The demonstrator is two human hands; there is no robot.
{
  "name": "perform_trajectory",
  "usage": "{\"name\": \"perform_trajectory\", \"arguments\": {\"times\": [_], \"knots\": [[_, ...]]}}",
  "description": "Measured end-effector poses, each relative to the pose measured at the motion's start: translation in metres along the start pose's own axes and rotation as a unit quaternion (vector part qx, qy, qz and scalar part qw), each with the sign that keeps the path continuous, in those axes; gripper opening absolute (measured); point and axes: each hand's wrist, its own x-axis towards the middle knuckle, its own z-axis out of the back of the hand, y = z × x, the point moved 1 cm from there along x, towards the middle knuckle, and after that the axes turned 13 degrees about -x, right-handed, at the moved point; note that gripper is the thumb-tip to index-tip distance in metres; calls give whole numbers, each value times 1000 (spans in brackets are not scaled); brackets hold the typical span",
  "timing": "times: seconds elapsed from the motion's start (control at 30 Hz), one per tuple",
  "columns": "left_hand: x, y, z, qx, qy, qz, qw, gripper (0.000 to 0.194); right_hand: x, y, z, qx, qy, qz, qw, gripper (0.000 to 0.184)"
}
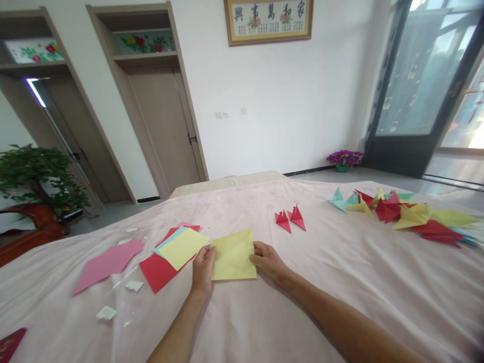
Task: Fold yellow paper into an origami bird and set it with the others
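Observation:
A square sheet of yellow paper [233, 257] is held up between my two hands, just above the cloth. My left hand [204, 264] pinches its left edge, thumb on the near face. On the other side, my right hand [266, 259] grips the right edge between thumb and fingers. Faint crease lines seem to run across the sheet. To the left lies a stack of coloured paper, with a yellow sheet [184, 248] on top and a red sheet [158, 272] beneath. Two folded red paper cranes [297, 218] sit beyond my right hand.
A pink cloth [242, 322] covers the wide surface. Pink paper [108, 264] and white scraps [107, 313] lie at left, near clear plastic wrapping. A pile of folded paper cranes [412, 216] in several colours spreads at far right. A dark red item [11, 345] shows at the lower-left corner.

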Motion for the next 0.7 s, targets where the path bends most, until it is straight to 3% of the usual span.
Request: {"name": "perform_trajectory", "arguments": {"times": [0.33, 0.5, 0.7], "knots": [[-2, 0, -2, -17, 8, 3, 1000, 46, -11, 10, -2, 42, -48, 3, 998, 35], [2, 6, 2, 4, 5, -1, 1000, 46, -9, 10, -7, 4, -62, -6, 998, 28], [14, 16, 15, 60, -21, -13, 998, 31, -1, 2, -7, -83, -55, -31, 994, 29]]}}
